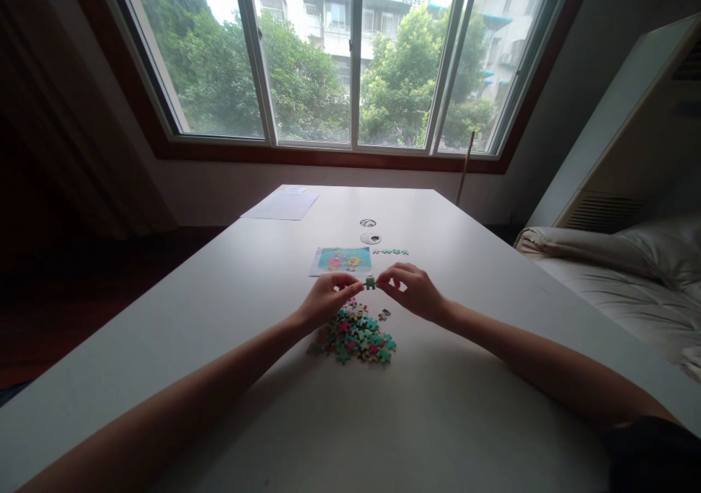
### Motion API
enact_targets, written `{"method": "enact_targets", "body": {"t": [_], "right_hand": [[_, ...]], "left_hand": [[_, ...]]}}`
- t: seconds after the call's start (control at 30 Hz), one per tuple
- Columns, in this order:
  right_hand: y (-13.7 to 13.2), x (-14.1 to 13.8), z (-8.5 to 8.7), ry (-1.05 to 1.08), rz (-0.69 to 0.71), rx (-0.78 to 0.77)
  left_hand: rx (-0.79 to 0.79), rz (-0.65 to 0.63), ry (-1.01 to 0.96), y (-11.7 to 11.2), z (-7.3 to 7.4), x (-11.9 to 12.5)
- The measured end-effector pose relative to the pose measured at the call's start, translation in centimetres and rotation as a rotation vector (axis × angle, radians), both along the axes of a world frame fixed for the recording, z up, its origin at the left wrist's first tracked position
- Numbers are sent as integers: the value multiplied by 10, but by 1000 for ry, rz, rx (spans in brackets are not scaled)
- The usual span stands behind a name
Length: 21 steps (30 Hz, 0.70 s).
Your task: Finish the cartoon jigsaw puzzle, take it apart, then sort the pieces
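A green jigsaw puzzle piece is held up above the table between my two hands. My left hand pinches its left side between thumb and finger. From the other side, the fingertips of my right hand close on its right edge. Just below lies a loose pile of puzzle pieces, mostly green with some pink and red. A couple of pieces sit apart at the pile's right. Beyond my hands is a colourful cartoon picture sheet, with a short row of puzzle pieces to its right.
All this rests on a long white table. Two round flat discs lie past the picture, and pale paper sheets at the far left corner. A cushioned seat stands on the right. A window is behind the table.
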State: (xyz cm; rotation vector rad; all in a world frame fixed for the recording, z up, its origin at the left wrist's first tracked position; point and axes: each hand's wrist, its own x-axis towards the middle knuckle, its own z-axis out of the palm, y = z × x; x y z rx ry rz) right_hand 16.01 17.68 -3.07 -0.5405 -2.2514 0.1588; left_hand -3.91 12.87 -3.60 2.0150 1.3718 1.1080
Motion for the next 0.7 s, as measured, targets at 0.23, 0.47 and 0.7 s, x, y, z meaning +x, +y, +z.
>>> {"method": "enact_targets", "body": {"t": [0.23,0.47,0.7], "right_hand": [[14,11,16,122,-84,106],[15,15,20,142,-93,138],[27,20,20,73,-140,89]], "left_hand": [[140,49,167,8,-13,-25],[138,53,237,10,-19,-26],[125,59,277,9,-19,-26]]}}
